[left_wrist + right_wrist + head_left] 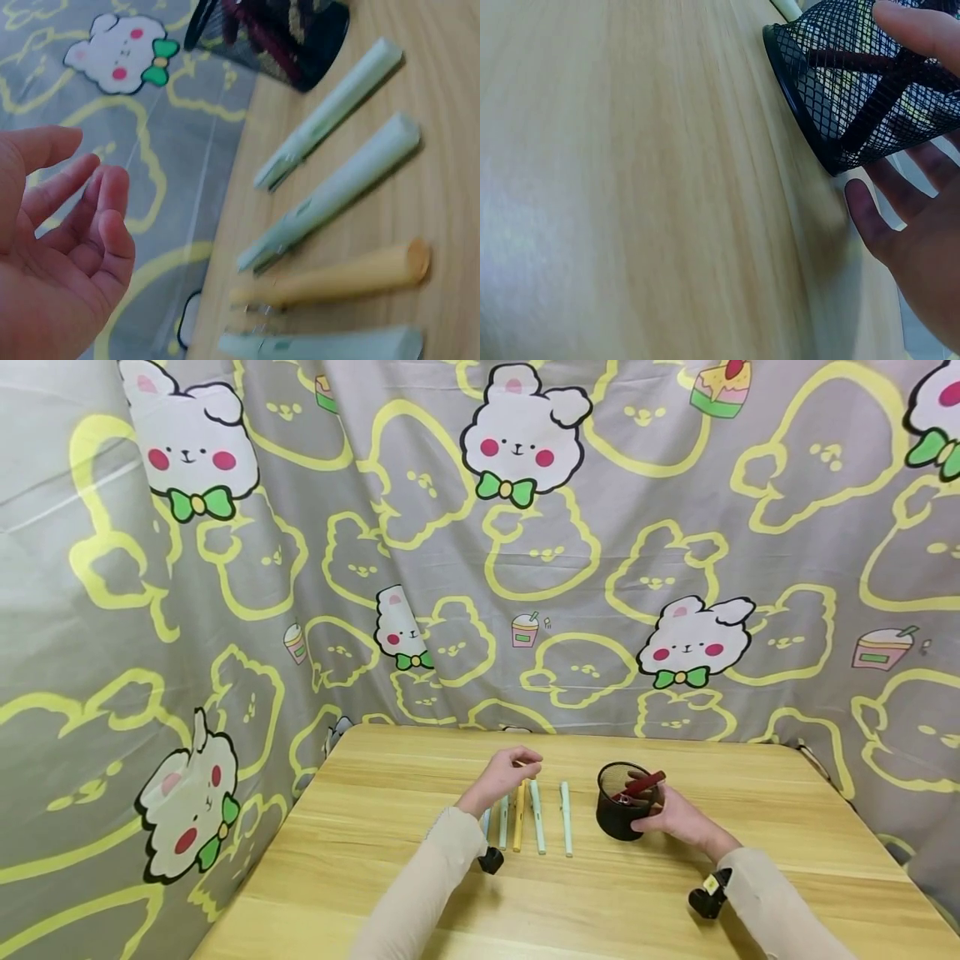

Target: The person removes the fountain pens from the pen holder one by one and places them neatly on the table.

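My right hand (678, 818) grips the right side of a black mesh pen holder (617, 823), thumb in front and fingers behind. A dark red pen (647, 783) leans out over the rim; the right wrist view shows dark sticks (870, 112) crossing behind the mesh. To the left, my left hand (504, 777) hovers over a row of pens, its fingers loosely curled around nothing. In that row lie a pale green pen (566, 820), a second pale green pen (537, 818), a yellow pen (518, 831) and a further pale green pen (503, 828). My left forearm partly hides the leftmost pen.
The pens and holder are on a wooden table (360, 827). A grey patterned curtain (450, 568) hangs behind it and along its left side. Black cameras are strapped at the left wrist (491, 860) and the right wrist (708, 897).
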